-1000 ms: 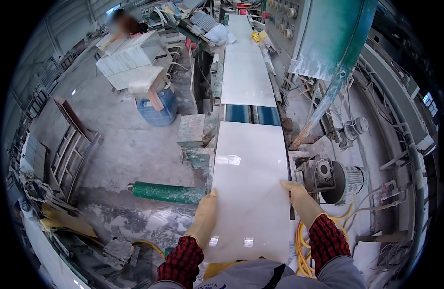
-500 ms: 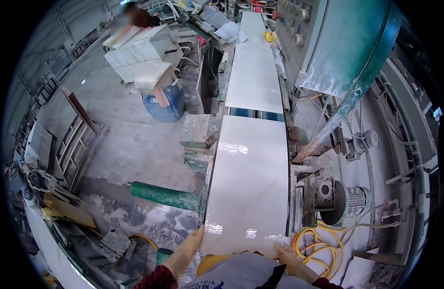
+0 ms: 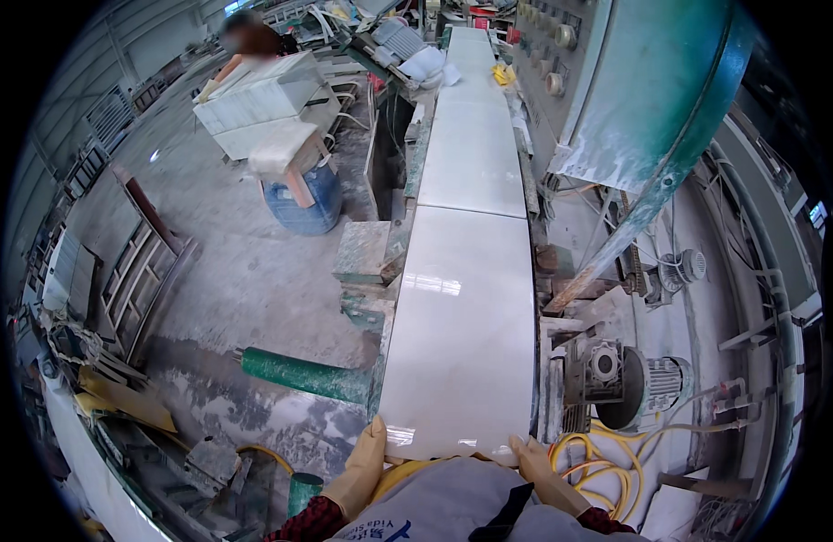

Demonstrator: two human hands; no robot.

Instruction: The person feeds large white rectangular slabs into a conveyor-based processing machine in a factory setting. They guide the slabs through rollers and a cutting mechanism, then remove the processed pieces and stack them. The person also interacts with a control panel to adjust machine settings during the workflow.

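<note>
A glossy white slab (image 3: pixel 457 334) lies flat on the conveyor in front of me, its near edge close to my waist. My left hand (image 3: pixel 360 468), in a pale yellow glove, holds its near left corner with the thumb upright beside the edge. At the near right corner, my gloved right hand (image 3: pixel 543 471) is closed on the slab; the fingers beneath are hidden. The slab's far edge meets a second white slab (image 3: pixel 472 158), with only a thin dark seam between them. More white slab surface continues along the line beyond.
A motor (image 3: pixel 660 388) and coiled yellow hose (image 3: pixel 602 465) sit right of the conveyor. A green roller (image 3: pixel 304 375) juts out leftward. Farther off are a blue barrel (image 3: pixel 305 203), a slab stack (image 3: pixel 263 99) with a person beside it, and a control panel (image 3: pixel 547 63).
The near slab has slid away from me against the second slab, closing the gap that showed the blue rollers. My hands have stayed on its near corners.
</note>
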